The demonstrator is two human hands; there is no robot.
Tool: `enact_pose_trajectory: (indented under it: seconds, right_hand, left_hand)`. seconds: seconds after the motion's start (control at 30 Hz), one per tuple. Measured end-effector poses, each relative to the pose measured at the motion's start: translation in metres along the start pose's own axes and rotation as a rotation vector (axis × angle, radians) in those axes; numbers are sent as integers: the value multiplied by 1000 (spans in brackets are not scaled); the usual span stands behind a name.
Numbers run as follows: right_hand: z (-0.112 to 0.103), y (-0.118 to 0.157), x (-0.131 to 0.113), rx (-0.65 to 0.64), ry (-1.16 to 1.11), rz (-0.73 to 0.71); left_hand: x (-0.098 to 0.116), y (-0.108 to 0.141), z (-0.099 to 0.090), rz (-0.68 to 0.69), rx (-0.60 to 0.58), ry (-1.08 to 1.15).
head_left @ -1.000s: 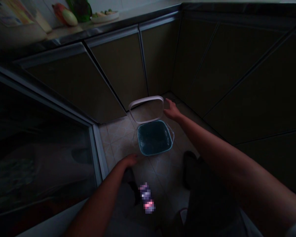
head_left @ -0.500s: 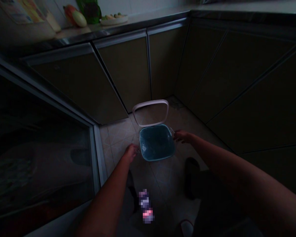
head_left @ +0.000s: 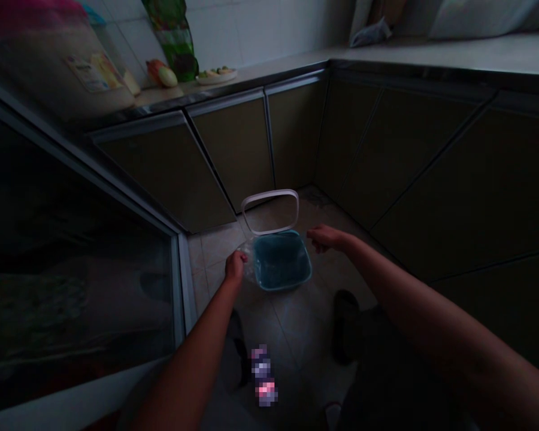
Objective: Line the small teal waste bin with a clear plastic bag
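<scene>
A dark shoe (head_left: 345, 323) stands on the near part of the tiled floor (head_left: 291, 320). Beyond it, the left hand (head_left: 235, 266) has its fingers closed on clear plastic film (head_left: 248, 269), which spreads to the left side of a blue-green bin (head_left: 282, 260). The right hand (head_left: 324, 237) is just off the bin's right rim, fingers curled in narrow; whether they grip anything, I cannot tell. The bin sits on the floor, short of the corner where the cabinets (head_left: 227, 149) meet. A pale frame (head_left: 273, 193) tilts up at its far rim. Above, from the left end of the countertop (head_left: 422, 57), come a large tub (head_left: 54, 72), a green package (head_left: 175, 42) and, by the front edge, a plate (head_left: 217, 79) of food.
</scene>
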State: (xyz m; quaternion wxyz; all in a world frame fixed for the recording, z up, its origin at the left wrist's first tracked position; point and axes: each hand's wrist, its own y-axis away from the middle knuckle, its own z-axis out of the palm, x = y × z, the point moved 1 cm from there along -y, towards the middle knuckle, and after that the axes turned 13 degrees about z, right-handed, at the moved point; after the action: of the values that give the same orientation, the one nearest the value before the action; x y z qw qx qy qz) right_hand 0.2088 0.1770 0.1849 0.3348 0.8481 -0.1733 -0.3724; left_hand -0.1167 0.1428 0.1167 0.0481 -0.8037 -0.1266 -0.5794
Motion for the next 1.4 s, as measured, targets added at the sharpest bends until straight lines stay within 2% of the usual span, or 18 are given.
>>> enact_pose_trajectory:
  seconds: [0.13,0.27,0.37,0.47,0.6,0.7,0.83,0.97,1.07,1.2,1.3,1.4]
  right_hand:
    - [-11,31,-8,-18,-60,-40]
    - [-24,58,-10,-30,-59,-96]
    - [-34,77,-4,-72,-14,-135]
    - [-44,99,4,-138,25,-150]
    - [-55,137,14,-314,57,-180]
    - [-61,169,24,-491,53,-280]
    - [-66,202,43,-698,-78,-409]
    - [-67,212,63,-907,-217,-444]
    - [-67,209,74,-982,-326,-478]
    - [-65,192,77,-932,-416,-506]
    - [-60,170,72,-887,-465,-493]
    - [-50,146,68,-862,-440,-388]
  left_hand:
    - [30,14,-4,59,-40,95]
    - [60,33,-19,115,-154,172]
    - [83,58,-36,177,-284,112]
    - [100,96,-57,225,-371,16]
    - [116,158,-90,215,-285,-67]
    - [131,202,-117,196,-253,-42]
    - [157,235,-153,160,-191,151]
    - [182,239,-176,156,-117,445]
    - [194,228,-180,179,-133,610]
    - [195,201,-169,97,-127,680]
    - [183,179,-154,-42,-99,664]
    - [165,158,-140,-144,-143,627]
